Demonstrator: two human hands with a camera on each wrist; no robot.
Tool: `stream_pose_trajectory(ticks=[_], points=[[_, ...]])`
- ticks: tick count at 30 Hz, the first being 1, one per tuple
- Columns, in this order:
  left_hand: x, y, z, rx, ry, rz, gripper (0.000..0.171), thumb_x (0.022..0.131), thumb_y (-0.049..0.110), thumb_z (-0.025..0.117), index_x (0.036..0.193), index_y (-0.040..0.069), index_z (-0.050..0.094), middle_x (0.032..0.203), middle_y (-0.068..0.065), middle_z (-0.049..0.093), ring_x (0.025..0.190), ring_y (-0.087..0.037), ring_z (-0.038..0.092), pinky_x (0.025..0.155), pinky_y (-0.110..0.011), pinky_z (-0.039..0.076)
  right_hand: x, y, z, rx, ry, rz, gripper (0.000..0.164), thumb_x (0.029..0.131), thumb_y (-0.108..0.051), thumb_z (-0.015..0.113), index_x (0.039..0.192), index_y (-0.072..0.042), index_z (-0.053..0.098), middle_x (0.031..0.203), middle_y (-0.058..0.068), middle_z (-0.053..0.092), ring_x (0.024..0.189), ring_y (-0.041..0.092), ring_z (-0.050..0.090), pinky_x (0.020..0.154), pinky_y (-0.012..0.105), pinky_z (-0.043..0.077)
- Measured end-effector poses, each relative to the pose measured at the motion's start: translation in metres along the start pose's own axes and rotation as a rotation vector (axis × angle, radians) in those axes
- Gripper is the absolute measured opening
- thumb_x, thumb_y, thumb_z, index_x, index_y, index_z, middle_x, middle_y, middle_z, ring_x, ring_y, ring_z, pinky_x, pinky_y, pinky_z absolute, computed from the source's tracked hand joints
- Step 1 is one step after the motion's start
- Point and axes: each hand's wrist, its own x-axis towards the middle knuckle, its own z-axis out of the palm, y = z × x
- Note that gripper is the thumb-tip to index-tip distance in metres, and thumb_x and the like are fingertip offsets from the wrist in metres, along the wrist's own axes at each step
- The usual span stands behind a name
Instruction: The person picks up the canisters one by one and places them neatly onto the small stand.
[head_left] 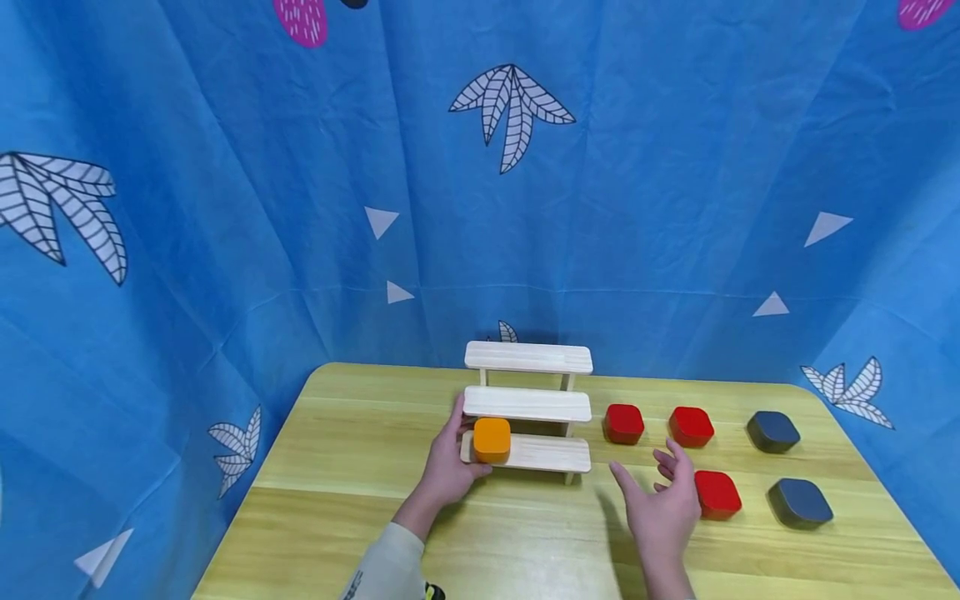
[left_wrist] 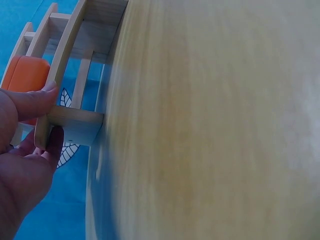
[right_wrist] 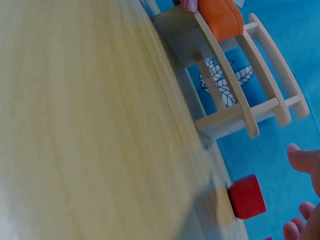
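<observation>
A small three-tier wooden shelf (head_left: 527, 403) stands on the table. An orange rounded block (head_left: 492, 440) sits at the left end of its lowest tier. My left hand (head_left: 450, 468) grips that end of the lowest tier, with the thumb (left_wrist: 37, 102) along the board's front edge beside the block and fingers underneath. To the right of the shelf, my right hand (head_left: 663, 508) is held above the table with thumb and fingers spread, holding nothing. The closest block to it is a red one (head_left: 717, 495), partly behind the hand in the head view.
Two more red blocks, one near the shelf (head_left: 623, 423) and one further right (head_left: 691, 427), lie on the wooden table (head_left: 352, 450). Two dark blue-grey blocks (head_left: 773, 432) lie at the far right. A blue patterned curtain (head_left: 480, 233) hangs behind the table and along both sides.
</observation>
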Motion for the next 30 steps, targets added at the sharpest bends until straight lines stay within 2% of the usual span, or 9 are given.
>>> stream_pose_trajectory(ticks=[5,9,16,23,26,30], points=[[-0.001,0.001,0.000,-0.013,-0.001,-0.001,0.128,0.068,-0.016,0.083,0.163,0.022,0.005,0.145,-0.005,0.046,0.127,-0.024,0.048,0.112,-0.041,0.033,0.001,0.005,-0.004,-0.016,0.021,0.010,0.082,0.070,-0.014,0.093,0.140,-0.005,0.051,0.123,0.015,0.064,0.109,0.034,0.056,0.078,0.035,0.043],[-0.001,0.000,0.001,-0.019,0.002,0.002,0.129,0.068,-0.017,0.083,0.162,0.024,0.005,0.145,-0.005,0.047,0.128,-0.024,0.048,0.110,-0.040,0.036,0.002,0.009,-0.009,-0.036,0.037,0.035,0.083,0.070,-0.016,0.093,0.140,-0.006,0.050,0.123,0.014,0.064,0.110,0.033,0.055,0.079,0.031,0.042],[-0.002,0.001,0.000,-0.015,-0.002,-0.002,0.129,0.068,-0.016,0.083,0.162,0.025,0.005,0.144,-0.004,0.048,0.126,-0.024,0.048,0.111,-0.041,0.036,0.003,0.016,-0.018,-0.027,0.071,0.078,0.084,0.071,-0.016,0.093,0.142,-0.005,0.049,0.124,0.016,0.062,0.111,0.035,0.055,0.084,0.029,0.042],[-0.002,-0.002,0.000,-0.011,-0.001,0.001,0.130,0.068,-0.015,0.084,0.162,0.026,0.004,0.143,-0.004,0.049,0.127,-0.025,0.048,0.110,-0.042,0.037,0.006,0.024,-0.027,-0.054,0.083,0.120,0.086,0.073,-0.018,0.092,0.144,-0.004,0.047,0.126,0.019,0.061,0.112,0.034,0.054,0.084,0.021,0.040],[-0.002,-0.002,0.000,-0.017,-0.002,0.001,0.131,0.068,-0.015,0.084,0.162,0.027,0.004,0.143,-0.004,0.049,0.127,-0.025,0.048,0.110,-0.042,0.037,0.008,0.027,-0.031,-0.078,0.083,0.152,0.086,0.074,-0.018,0.091,0.145,-0.005,0.046,0.128,0.020,0.059,0.115,0.036,0.052,0.088,0.028,0.041],[-0.001,-0.001,-0.001,-0.020,-0.002,0.005,0.131,0.068,-0.015,0.084,0.162,0.028,0.004,0.144,-0.003,0.048,0.128,-0.025,0.048,0.110,-0.042,0.037,0.012,0.029,-0.034,-0.103,0.096,0.164,0.085,0.075,-0.016,0.090,0.146,-0.003,0.045,0.130,0.023,0.057,0.117,0.040,0.048,0.094,0.047,0.037]])
